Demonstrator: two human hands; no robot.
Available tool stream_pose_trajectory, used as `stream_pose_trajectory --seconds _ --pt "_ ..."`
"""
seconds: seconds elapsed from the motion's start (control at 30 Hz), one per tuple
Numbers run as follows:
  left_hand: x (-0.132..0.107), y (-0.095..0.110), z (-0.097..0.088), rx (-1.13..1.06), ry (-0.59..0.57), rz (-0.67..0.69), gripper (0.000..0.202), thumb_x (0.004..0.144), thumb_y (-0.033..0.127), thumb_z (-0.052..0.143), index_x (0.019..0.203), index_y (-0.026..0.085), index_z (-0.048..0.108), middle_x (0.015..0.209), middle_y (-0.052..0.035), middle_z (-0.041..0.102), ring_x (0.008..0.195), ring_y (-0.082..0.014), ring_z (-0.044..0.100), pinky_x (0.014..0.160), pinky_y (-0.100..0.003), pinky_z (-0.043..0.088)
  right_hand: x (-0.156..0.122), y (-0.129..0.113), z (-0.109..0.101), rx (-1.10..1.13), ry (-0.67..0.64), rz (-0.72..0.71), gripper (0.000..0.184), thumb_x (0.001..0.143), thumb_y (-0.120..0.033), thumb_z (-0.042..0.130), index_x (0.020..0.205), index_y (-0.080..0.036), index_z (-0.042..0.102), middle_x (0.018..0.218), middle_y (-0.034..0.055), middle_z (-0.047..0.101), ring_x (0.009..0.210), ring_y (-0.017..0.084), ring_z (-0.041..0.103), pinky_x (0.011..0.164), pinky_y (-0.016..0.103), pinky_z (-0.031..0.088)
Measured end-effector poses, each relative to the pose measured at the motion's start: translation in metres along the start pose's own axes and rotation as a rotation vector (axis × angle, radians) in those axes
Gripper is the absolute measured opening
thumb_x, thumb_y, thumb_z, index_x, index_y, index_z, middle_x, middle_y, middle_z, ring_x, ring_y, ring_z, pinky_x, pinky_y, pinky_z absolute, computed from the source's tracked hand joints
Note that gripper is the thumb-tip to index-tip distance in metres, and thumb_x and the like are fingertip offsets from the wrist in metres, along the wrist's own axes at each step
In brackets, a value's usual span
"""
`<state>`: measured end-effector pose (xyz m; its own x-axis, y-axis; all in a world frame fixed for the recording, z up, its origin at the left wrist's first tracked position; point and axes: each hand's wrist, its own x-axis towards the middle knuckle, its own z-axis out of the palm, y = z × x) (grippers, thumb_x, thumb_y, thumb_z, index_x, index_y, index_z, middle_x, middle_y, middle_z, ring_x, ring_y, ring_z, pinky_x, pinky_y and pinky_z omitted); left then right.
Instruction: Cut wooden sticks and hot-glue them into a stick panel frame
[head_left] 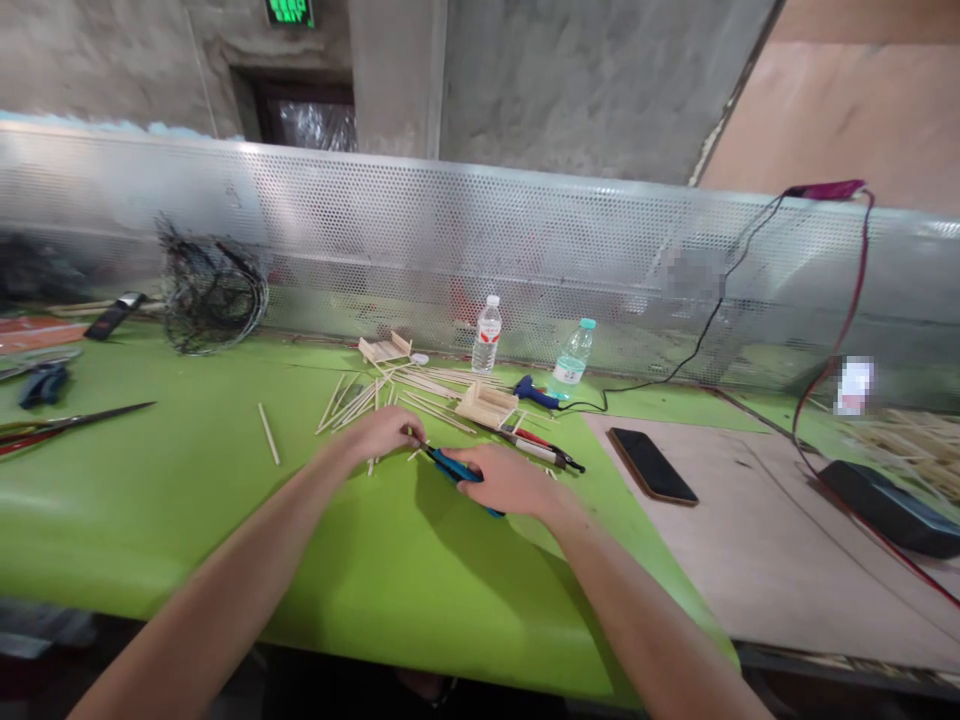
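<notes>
My right hand [506,480] is closed round blue-handled cutters [450,466] lying low over the green table [187,500]. The cutter tip points left toward my left hand [382,432], whose fingers pinch a thin wooden stick [411,437] at the jaws. Several loose sticks [390,395] lie scattered just beyond both hands. A small stick frame [487,403] sits behind my right hand, and another stick piece [385,348] stands farther back.
Two water bottles [487,335] [572,358], a blue glue gun [534,392] and red-handled pliers [536,445] lie past the hands. A dark phone [651,465] rests on the brown board at right. A wire coil [210,290] and tools sit at left.
</notes>
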<state>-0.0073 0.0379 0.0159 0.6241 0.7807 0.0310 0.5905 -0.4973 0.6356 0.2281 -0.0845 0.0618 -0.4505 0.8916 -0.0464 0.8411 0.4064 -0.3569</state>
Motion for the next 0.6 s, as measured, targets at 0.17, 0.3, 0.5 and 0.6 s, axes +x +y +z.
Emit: stream_pose_trajectory --seconds 0.17,0.3,0.5,0.6 --pt "0.001 0.007 0.005 -0.041 -0.011 -0.002 0.02 0.079 0.036 0.065 0.088 0.025 0.079 0.096 -0.0055 0.076 0.087 -0.0236 0.066 0.08 -0.035 0.048 -0.006 0.0 -0.009 0.02 -0.043 0.022 0.057 0.081 -0.021 0.058 0.137 -0.032 0.06 0.073 -0.0023 0.064 0.055 0.011 0.046 0.055 0.025 0.023" --pt "0.0 0.006 -0.001 -0.004 -0.006 0.0 0.02 0.077 0.036 0.066 0.087 0.025 0.079 0.094 -0.0046 0.076 0.084 -0.0228 0.066 0.08 -0.035 0.047 -0.002 -0.006 -0.003 -0.024 -0.021 -0.005 0.052 0.083 -0.02 0.057 0.135 -0.028 0.062 0.075 0.0001 0.065 0.057 0.011 0.045 0.055 0.026 0.023" --pt "-0.004 0.005 -0.011 0.041 0.022 -0.042 0.017 0.074 0.03 0.066 0.084 0.021 0.078 0.089 -0.0059 0.075 0.078 -0.0211 0.064 0.075 -0.033 0.046 0.01 -0.012 0.007 -0.059 -0.015 -0.019 0.053 0.084 -0.02 0.056 0.136 -0.03 0.061 0.078 0.0013 0.066 0.057 0.013 0.047 0.057 0.027 0.024" --pt "-0.003 0.008 -0.008 0.068 0.022 -0.03 0.019 0.074 0.033 0.067 0.084 0.022 0.078 0.089 -0.0053 0.075 0.079 -0.021 0.064 0.076 -0.032 0.046 0.007 -0.008 0.001 -0.046 -0.027 -0.024 0.054 0.083 -0.02 0.056 0.136 -0.032 0.061 0.078 0.0012 0.066 0.057 0.013 0.047 0.057 0.027 0.025"
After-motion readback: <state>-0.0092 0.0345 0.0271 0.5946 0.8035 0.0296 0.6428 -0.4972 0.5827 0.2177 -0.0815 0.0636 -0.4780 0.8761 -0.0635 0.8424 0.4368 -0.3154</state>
